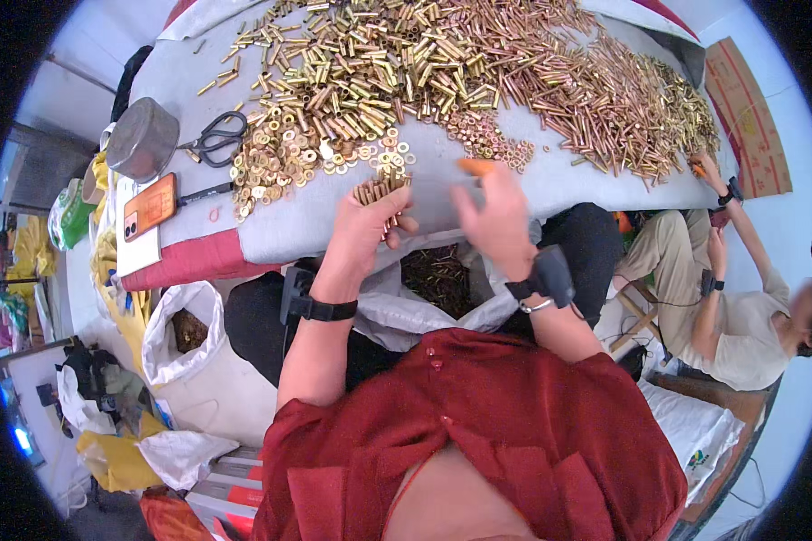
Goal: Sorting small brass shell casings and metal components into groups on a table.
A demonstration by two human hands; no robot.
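Note:
My left hand (370,221) is closed around a bunch of brass-coloured metal tubes (379,189), held just over the table's near edge. Close by on the right, my right hand (492,212) is smeared by motion; something orange (475,167) shows at a fingertip, and whether it holds anything is unclear. Just beyond my left hand lies a spread of flat gold washers (284,158). Small coppery nuts or rings (492,140) form a patch beyond my right hand. Behind them a wide heap of gold tubes (361,77) merges into coppery rods (595,99) at the right.
Left on the grey-covered table (307,221) are black-handled scissors (216,140), a round metal container (143,135) and an orange phone (151,207). A white sack (397,311) with dark metal pieces sits between my knees. At the right, a co-worker (740,334) reaches to the heap.

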